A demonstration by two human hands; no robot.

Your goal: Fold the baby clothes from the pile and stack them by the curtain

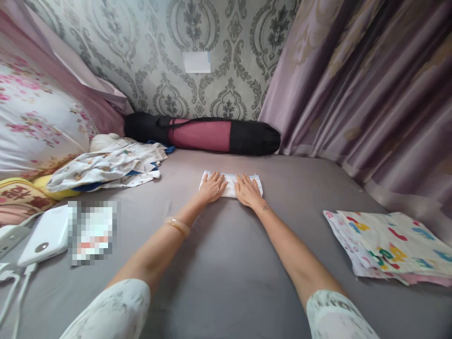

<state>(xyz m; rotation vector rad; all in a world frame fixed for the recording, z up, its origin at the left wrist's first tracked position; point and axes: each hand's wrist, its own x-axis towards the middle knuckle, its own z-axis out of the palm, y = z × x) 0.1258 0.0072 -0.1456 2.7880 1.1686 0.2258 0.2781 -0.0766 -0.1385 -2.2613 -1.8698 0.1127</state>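
Note:
A small folded white cloth (230, 187) with a pale blue edge lies flat on the grey bed sheet (226, 263), straight ahead of me. My left hand (213, 187) rests palm down on its left part, fingers stretched forward. On the right part lies my right hand (248, 189), also flat with its fingers extended. Both hands press on top of the cloth and hide much of it; only its middle and outer edges show. Neither hand grasps anything.
A long black and dark red bag (201, 135) lies along the wall. Crumpled clothes (116, 162) and a floral pillow (42, 113) are at the left, above a white power bank (45, 235) with cables. Folded printed cloths (395, 245) lie at the right, below the purple curtain (328, 84).

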